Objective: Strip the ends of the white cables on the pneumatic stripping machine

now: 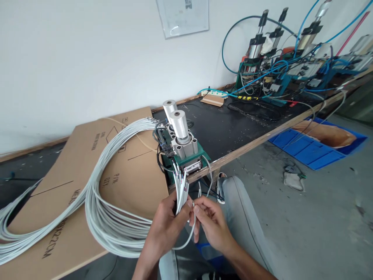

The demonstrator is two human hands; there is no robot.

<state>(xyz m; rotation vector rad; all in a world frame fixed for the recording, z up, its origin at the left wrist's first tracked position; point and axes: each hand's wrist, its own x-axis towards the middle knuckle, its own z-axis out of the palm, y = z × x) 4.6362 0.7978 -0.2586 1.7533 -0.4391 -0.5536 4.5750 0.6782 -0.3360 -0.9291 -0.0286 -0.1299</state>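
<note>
My left hand [170, 217] is closed around a bundle of white cables [182, 190], their ends pointing up in front of the machine. Just right of it, my right hand [211, 219] pinches a single white cable [190, 235], which loops down below both hands. The pinched end is mostly hidden by my fingers. A small pneumatic machine [185, 146] with two silver knurled cylinders and a green base stands at the table edge, beyond the bundle. From my left hand the cables run back left into a big coil [107, 233].
Flattened cardboard [131, 181] lies under the coil on the black table [210, 120]. More pneumatic machines [256, 58] with blue hoses stand at the far right. A power strip [214, 94] lies by the wall. On the floor is a blue crate [309, 149] with cardboard inside.
</note>
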